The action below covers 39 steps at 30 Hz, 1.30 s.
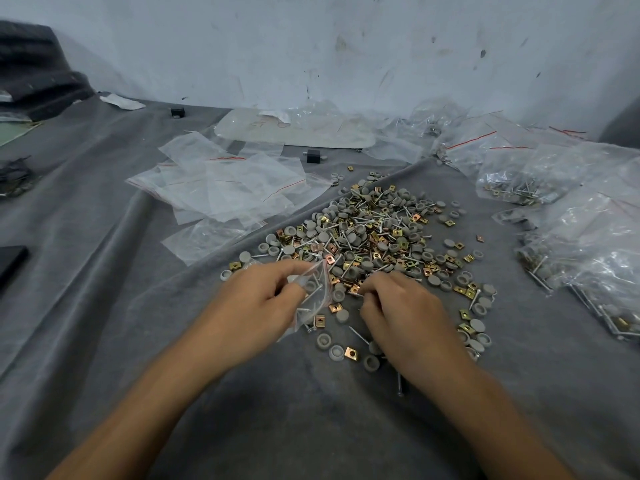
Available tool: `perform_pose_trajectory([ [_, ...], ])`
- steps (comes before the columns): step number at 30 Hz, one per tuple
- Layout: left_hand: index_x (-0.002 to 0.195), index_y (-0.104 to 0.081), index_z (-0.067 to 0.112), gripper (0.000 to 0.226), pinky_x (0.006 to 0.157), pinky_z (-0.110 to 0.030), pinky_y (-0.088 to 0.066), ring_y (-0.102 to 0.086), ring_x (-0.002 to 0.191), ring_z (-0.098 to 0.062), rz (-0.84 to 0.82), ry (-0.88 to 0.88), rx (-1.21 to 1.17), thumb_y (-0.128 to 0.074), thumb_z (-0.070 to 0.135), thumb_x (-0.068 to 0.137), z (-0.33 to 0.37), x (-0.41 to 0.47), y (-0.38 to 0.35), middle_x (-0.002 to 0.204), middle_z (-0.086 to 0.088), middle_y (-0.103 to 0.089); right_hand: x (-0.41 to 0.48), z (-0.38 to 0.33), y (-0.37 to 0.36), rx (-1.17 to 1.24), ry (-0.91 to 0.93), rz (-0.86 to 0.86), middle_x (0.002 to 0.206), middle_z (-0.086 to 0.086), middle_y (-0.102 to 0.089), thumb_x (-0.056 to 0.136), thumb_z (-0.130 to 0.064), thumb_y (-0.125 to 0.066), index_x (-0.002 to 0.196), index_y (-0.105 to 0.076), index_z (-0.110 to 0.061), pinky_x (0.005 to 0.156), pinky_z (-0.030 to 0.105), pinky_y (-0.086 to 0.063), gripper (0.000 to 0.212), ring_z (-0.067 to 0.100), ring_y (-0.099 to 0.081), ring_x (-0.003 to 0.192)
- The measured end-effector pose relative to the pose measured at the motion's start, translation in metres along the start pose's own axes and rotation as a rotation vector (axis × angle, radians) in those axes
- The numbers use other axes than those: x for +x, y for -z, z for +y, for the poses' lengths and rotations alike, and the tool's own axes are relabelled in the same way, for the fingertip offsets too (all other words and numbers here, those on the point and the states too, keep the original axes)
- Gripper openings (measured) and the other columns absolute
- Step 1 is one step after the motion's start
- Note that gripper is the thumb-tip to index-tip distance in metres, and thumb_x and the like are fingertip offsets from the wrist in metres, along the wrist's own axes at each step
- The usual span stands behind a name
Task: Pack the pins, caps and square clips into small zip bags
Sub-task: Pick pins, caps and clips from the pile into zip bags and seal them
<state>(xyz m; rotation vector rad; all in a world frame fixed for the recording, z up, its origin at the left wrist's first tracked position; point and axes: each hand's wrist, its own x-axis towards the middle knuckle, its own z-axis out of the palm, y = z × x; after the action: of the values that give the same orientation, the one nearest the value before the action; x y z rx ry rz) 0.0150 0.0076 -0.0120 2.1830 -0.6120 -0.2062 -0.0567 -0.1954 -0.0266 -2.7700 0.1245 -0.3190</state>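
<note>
Left hand (258, 306) pinching small zip bag (313, 296) holding pins, above grey-clothed worktop (311, 427). Right hand (403, 308), fingers curled, picking square clip (355, 289) at near edge of mixed pile (370, 233). Empty bags (225, 181) lying left.

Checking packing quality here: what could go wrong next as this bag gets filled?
The left hand pinches the thin small zip bag; the pins inside might slide out or poke through the film. The right hand works at a mixed pile of pins, caps and clips, so a wrong count seems likely. Loose parts beside its wrist could get scattered.
</note>
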Motion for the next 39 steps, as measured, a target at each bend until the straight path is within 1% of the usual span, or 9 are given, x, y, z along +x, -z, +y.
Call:
perform_pose_trajectory([
  [8,0.116,-0.068,0.045,0.054,0.063,-0.051,-0.054,-0.062,0.058,-0.019,-0.019,0.000,-0.006,-0.033,0.057,0.076,0.006,-0.001,0.000,0.065,-0.001,-0.069,-0.001,-0.007,-0.005,0.380,0.123,0.167,0.104,-0.016,-0.053,0.105,-0.030,-0.043,0.109,-0.058,-0.034,0.077,0.009,-0.040,0.016,-0.004,-0.054,0.097],
  [12,0.116,-0.067,0.048,0.043,0.060,-0.045,-0.053,-0.059,0.053,-0.013,-0.048,-0.015,-0.005,-0.039,0.039,0.084,0.007,-0.001,-0.003,0.064,-0.002,-0.069,-0.003,-0.013,-0.006,0.454,0.211,0.158,0.104,-0.016,-0.059,0.103,-0.022,-0.055,0.117,-0.068,-0.025,0.080,0.012,-0.045,0.019,0.003,-0.059,0.097],
  [15,0.122,-0.065,0.049,0.046,0.059,-0.044,-0.055,-0.059,0.053,-0.013,-0.060,-0.015,0.009,-0.039,0.038,0.085,0.006,-0.002,-0.002,0.064,-0.001,-0.068,-0.004,-0.015,-0.005,0.511,0.268,0.089,0.096,-0.025,-0.062,0.103,-0.020,-0.055,0.128,-0.064,-0.030,0.074,0.013,-0.044,0.028,0.001,-0.062,0.090],
  [18,0.116,-0.065,0.052,0.044,0.064,-0.049,-0.056,-0.061,0.054,-0.012,-0.044,-0.013,-0.010,-0.039,0.044,0.083,0.004,-0.001,-0.002,0.064,0.000,-0.069,-0.002,-0.010,-0.001,0.593,0.191,0.068,0.090,-0.011,-0.072,0.103,-0.023,-0.056,0.123,-0.063,-0.033,0.063,0.030,-0.052,0.024,0.013,-0.068,0.075],
  [21,0.113,-0.061,0.059,0.044,0.067,-0.051,-0.055,-0.063,0.058,-0.019,-0.030,-0.016,-0.024,-0.036,0.055,0.077,0.002,0.000,-0.001,0.066,-0.002,-0.069,0.000,0.002,0.005,0.455,0.176,0.091,0.086,-0.018,-0.067,0.098,-0.026,-0.062,0.104,-0.069,-0.032,0.068,0.018,-0.047,0.011,0.006,-0.063,0.082],
  [24,0.112,-0.058,0.063,0.043,0.068,-0.053,-0.055,-0.064,0.060,-0.021,-0.027,-0.025,-0.028,-0.035,0.057,0.077,0.000,0.001,-0.002,0.067,-0.003,-0.069,-0.001,0.011,0.013,0.165,0.238,0.077,0.078,-0.021,-0.055,0.092,-0.037,-0.067,0.085,-0.067,-0.031,0.074,0.023,-0.036,0.009,0.002,-0.049,0.083],
  [28,0.106,-0.054,0.074,0.038,0.067,-0.054,-0.056,-0.063,0.056,-0.009,-0.022,-0.040,-0.016,-0.035,0.058,0.078,0.000,0.000,-0.002,0.067,0.001,-0.070,-0.004,0.013,0.017,-0.056,0.211,-0.080,0.078,-0.020,-0.050,0.089,-0.052,-0.060,0.084,-0.062,-0.034,0.077,0.027,-0.023,0.019,0.003,-0.037,0.084],
  [35,0.104,-0.053,0.076,0.037,0.065,-0.053,-0.056,-0.063,0.055,-0.009,-0.030,-0.048,-0.010,-0.035,0.057,0.078,0.000,-0.001,-0.002,0.067,0.004,-0.071,-0.004,0.005,0.014,-0.075,0.187,-0.184,0.083,-0.018,-0.052,0.088,-0.049,-0.055,0.083,-0.061,-0.033,0.080,0.029,-0.026,0.018,0.005,-0.037,0.088],
  [39,0.103,-0.055,0.073,0.037,0.065,-0.052,-0.057,-0.063,0.055,-0.009,-0.023,-0.045,-0.007,-0.035,0.056,0.078,-0.001,0.000,-0.003,0.066,0.003,-0.070,-0.002,0.006,0.009,-0.041,0.205,-0.191,0.081,-0.017,-0.052,0.087,-0.045,-0.059,0.081,-0.061,-0.031,0.076,0.020,-0.027,0.015,0.003,-0.035,0.087],
])
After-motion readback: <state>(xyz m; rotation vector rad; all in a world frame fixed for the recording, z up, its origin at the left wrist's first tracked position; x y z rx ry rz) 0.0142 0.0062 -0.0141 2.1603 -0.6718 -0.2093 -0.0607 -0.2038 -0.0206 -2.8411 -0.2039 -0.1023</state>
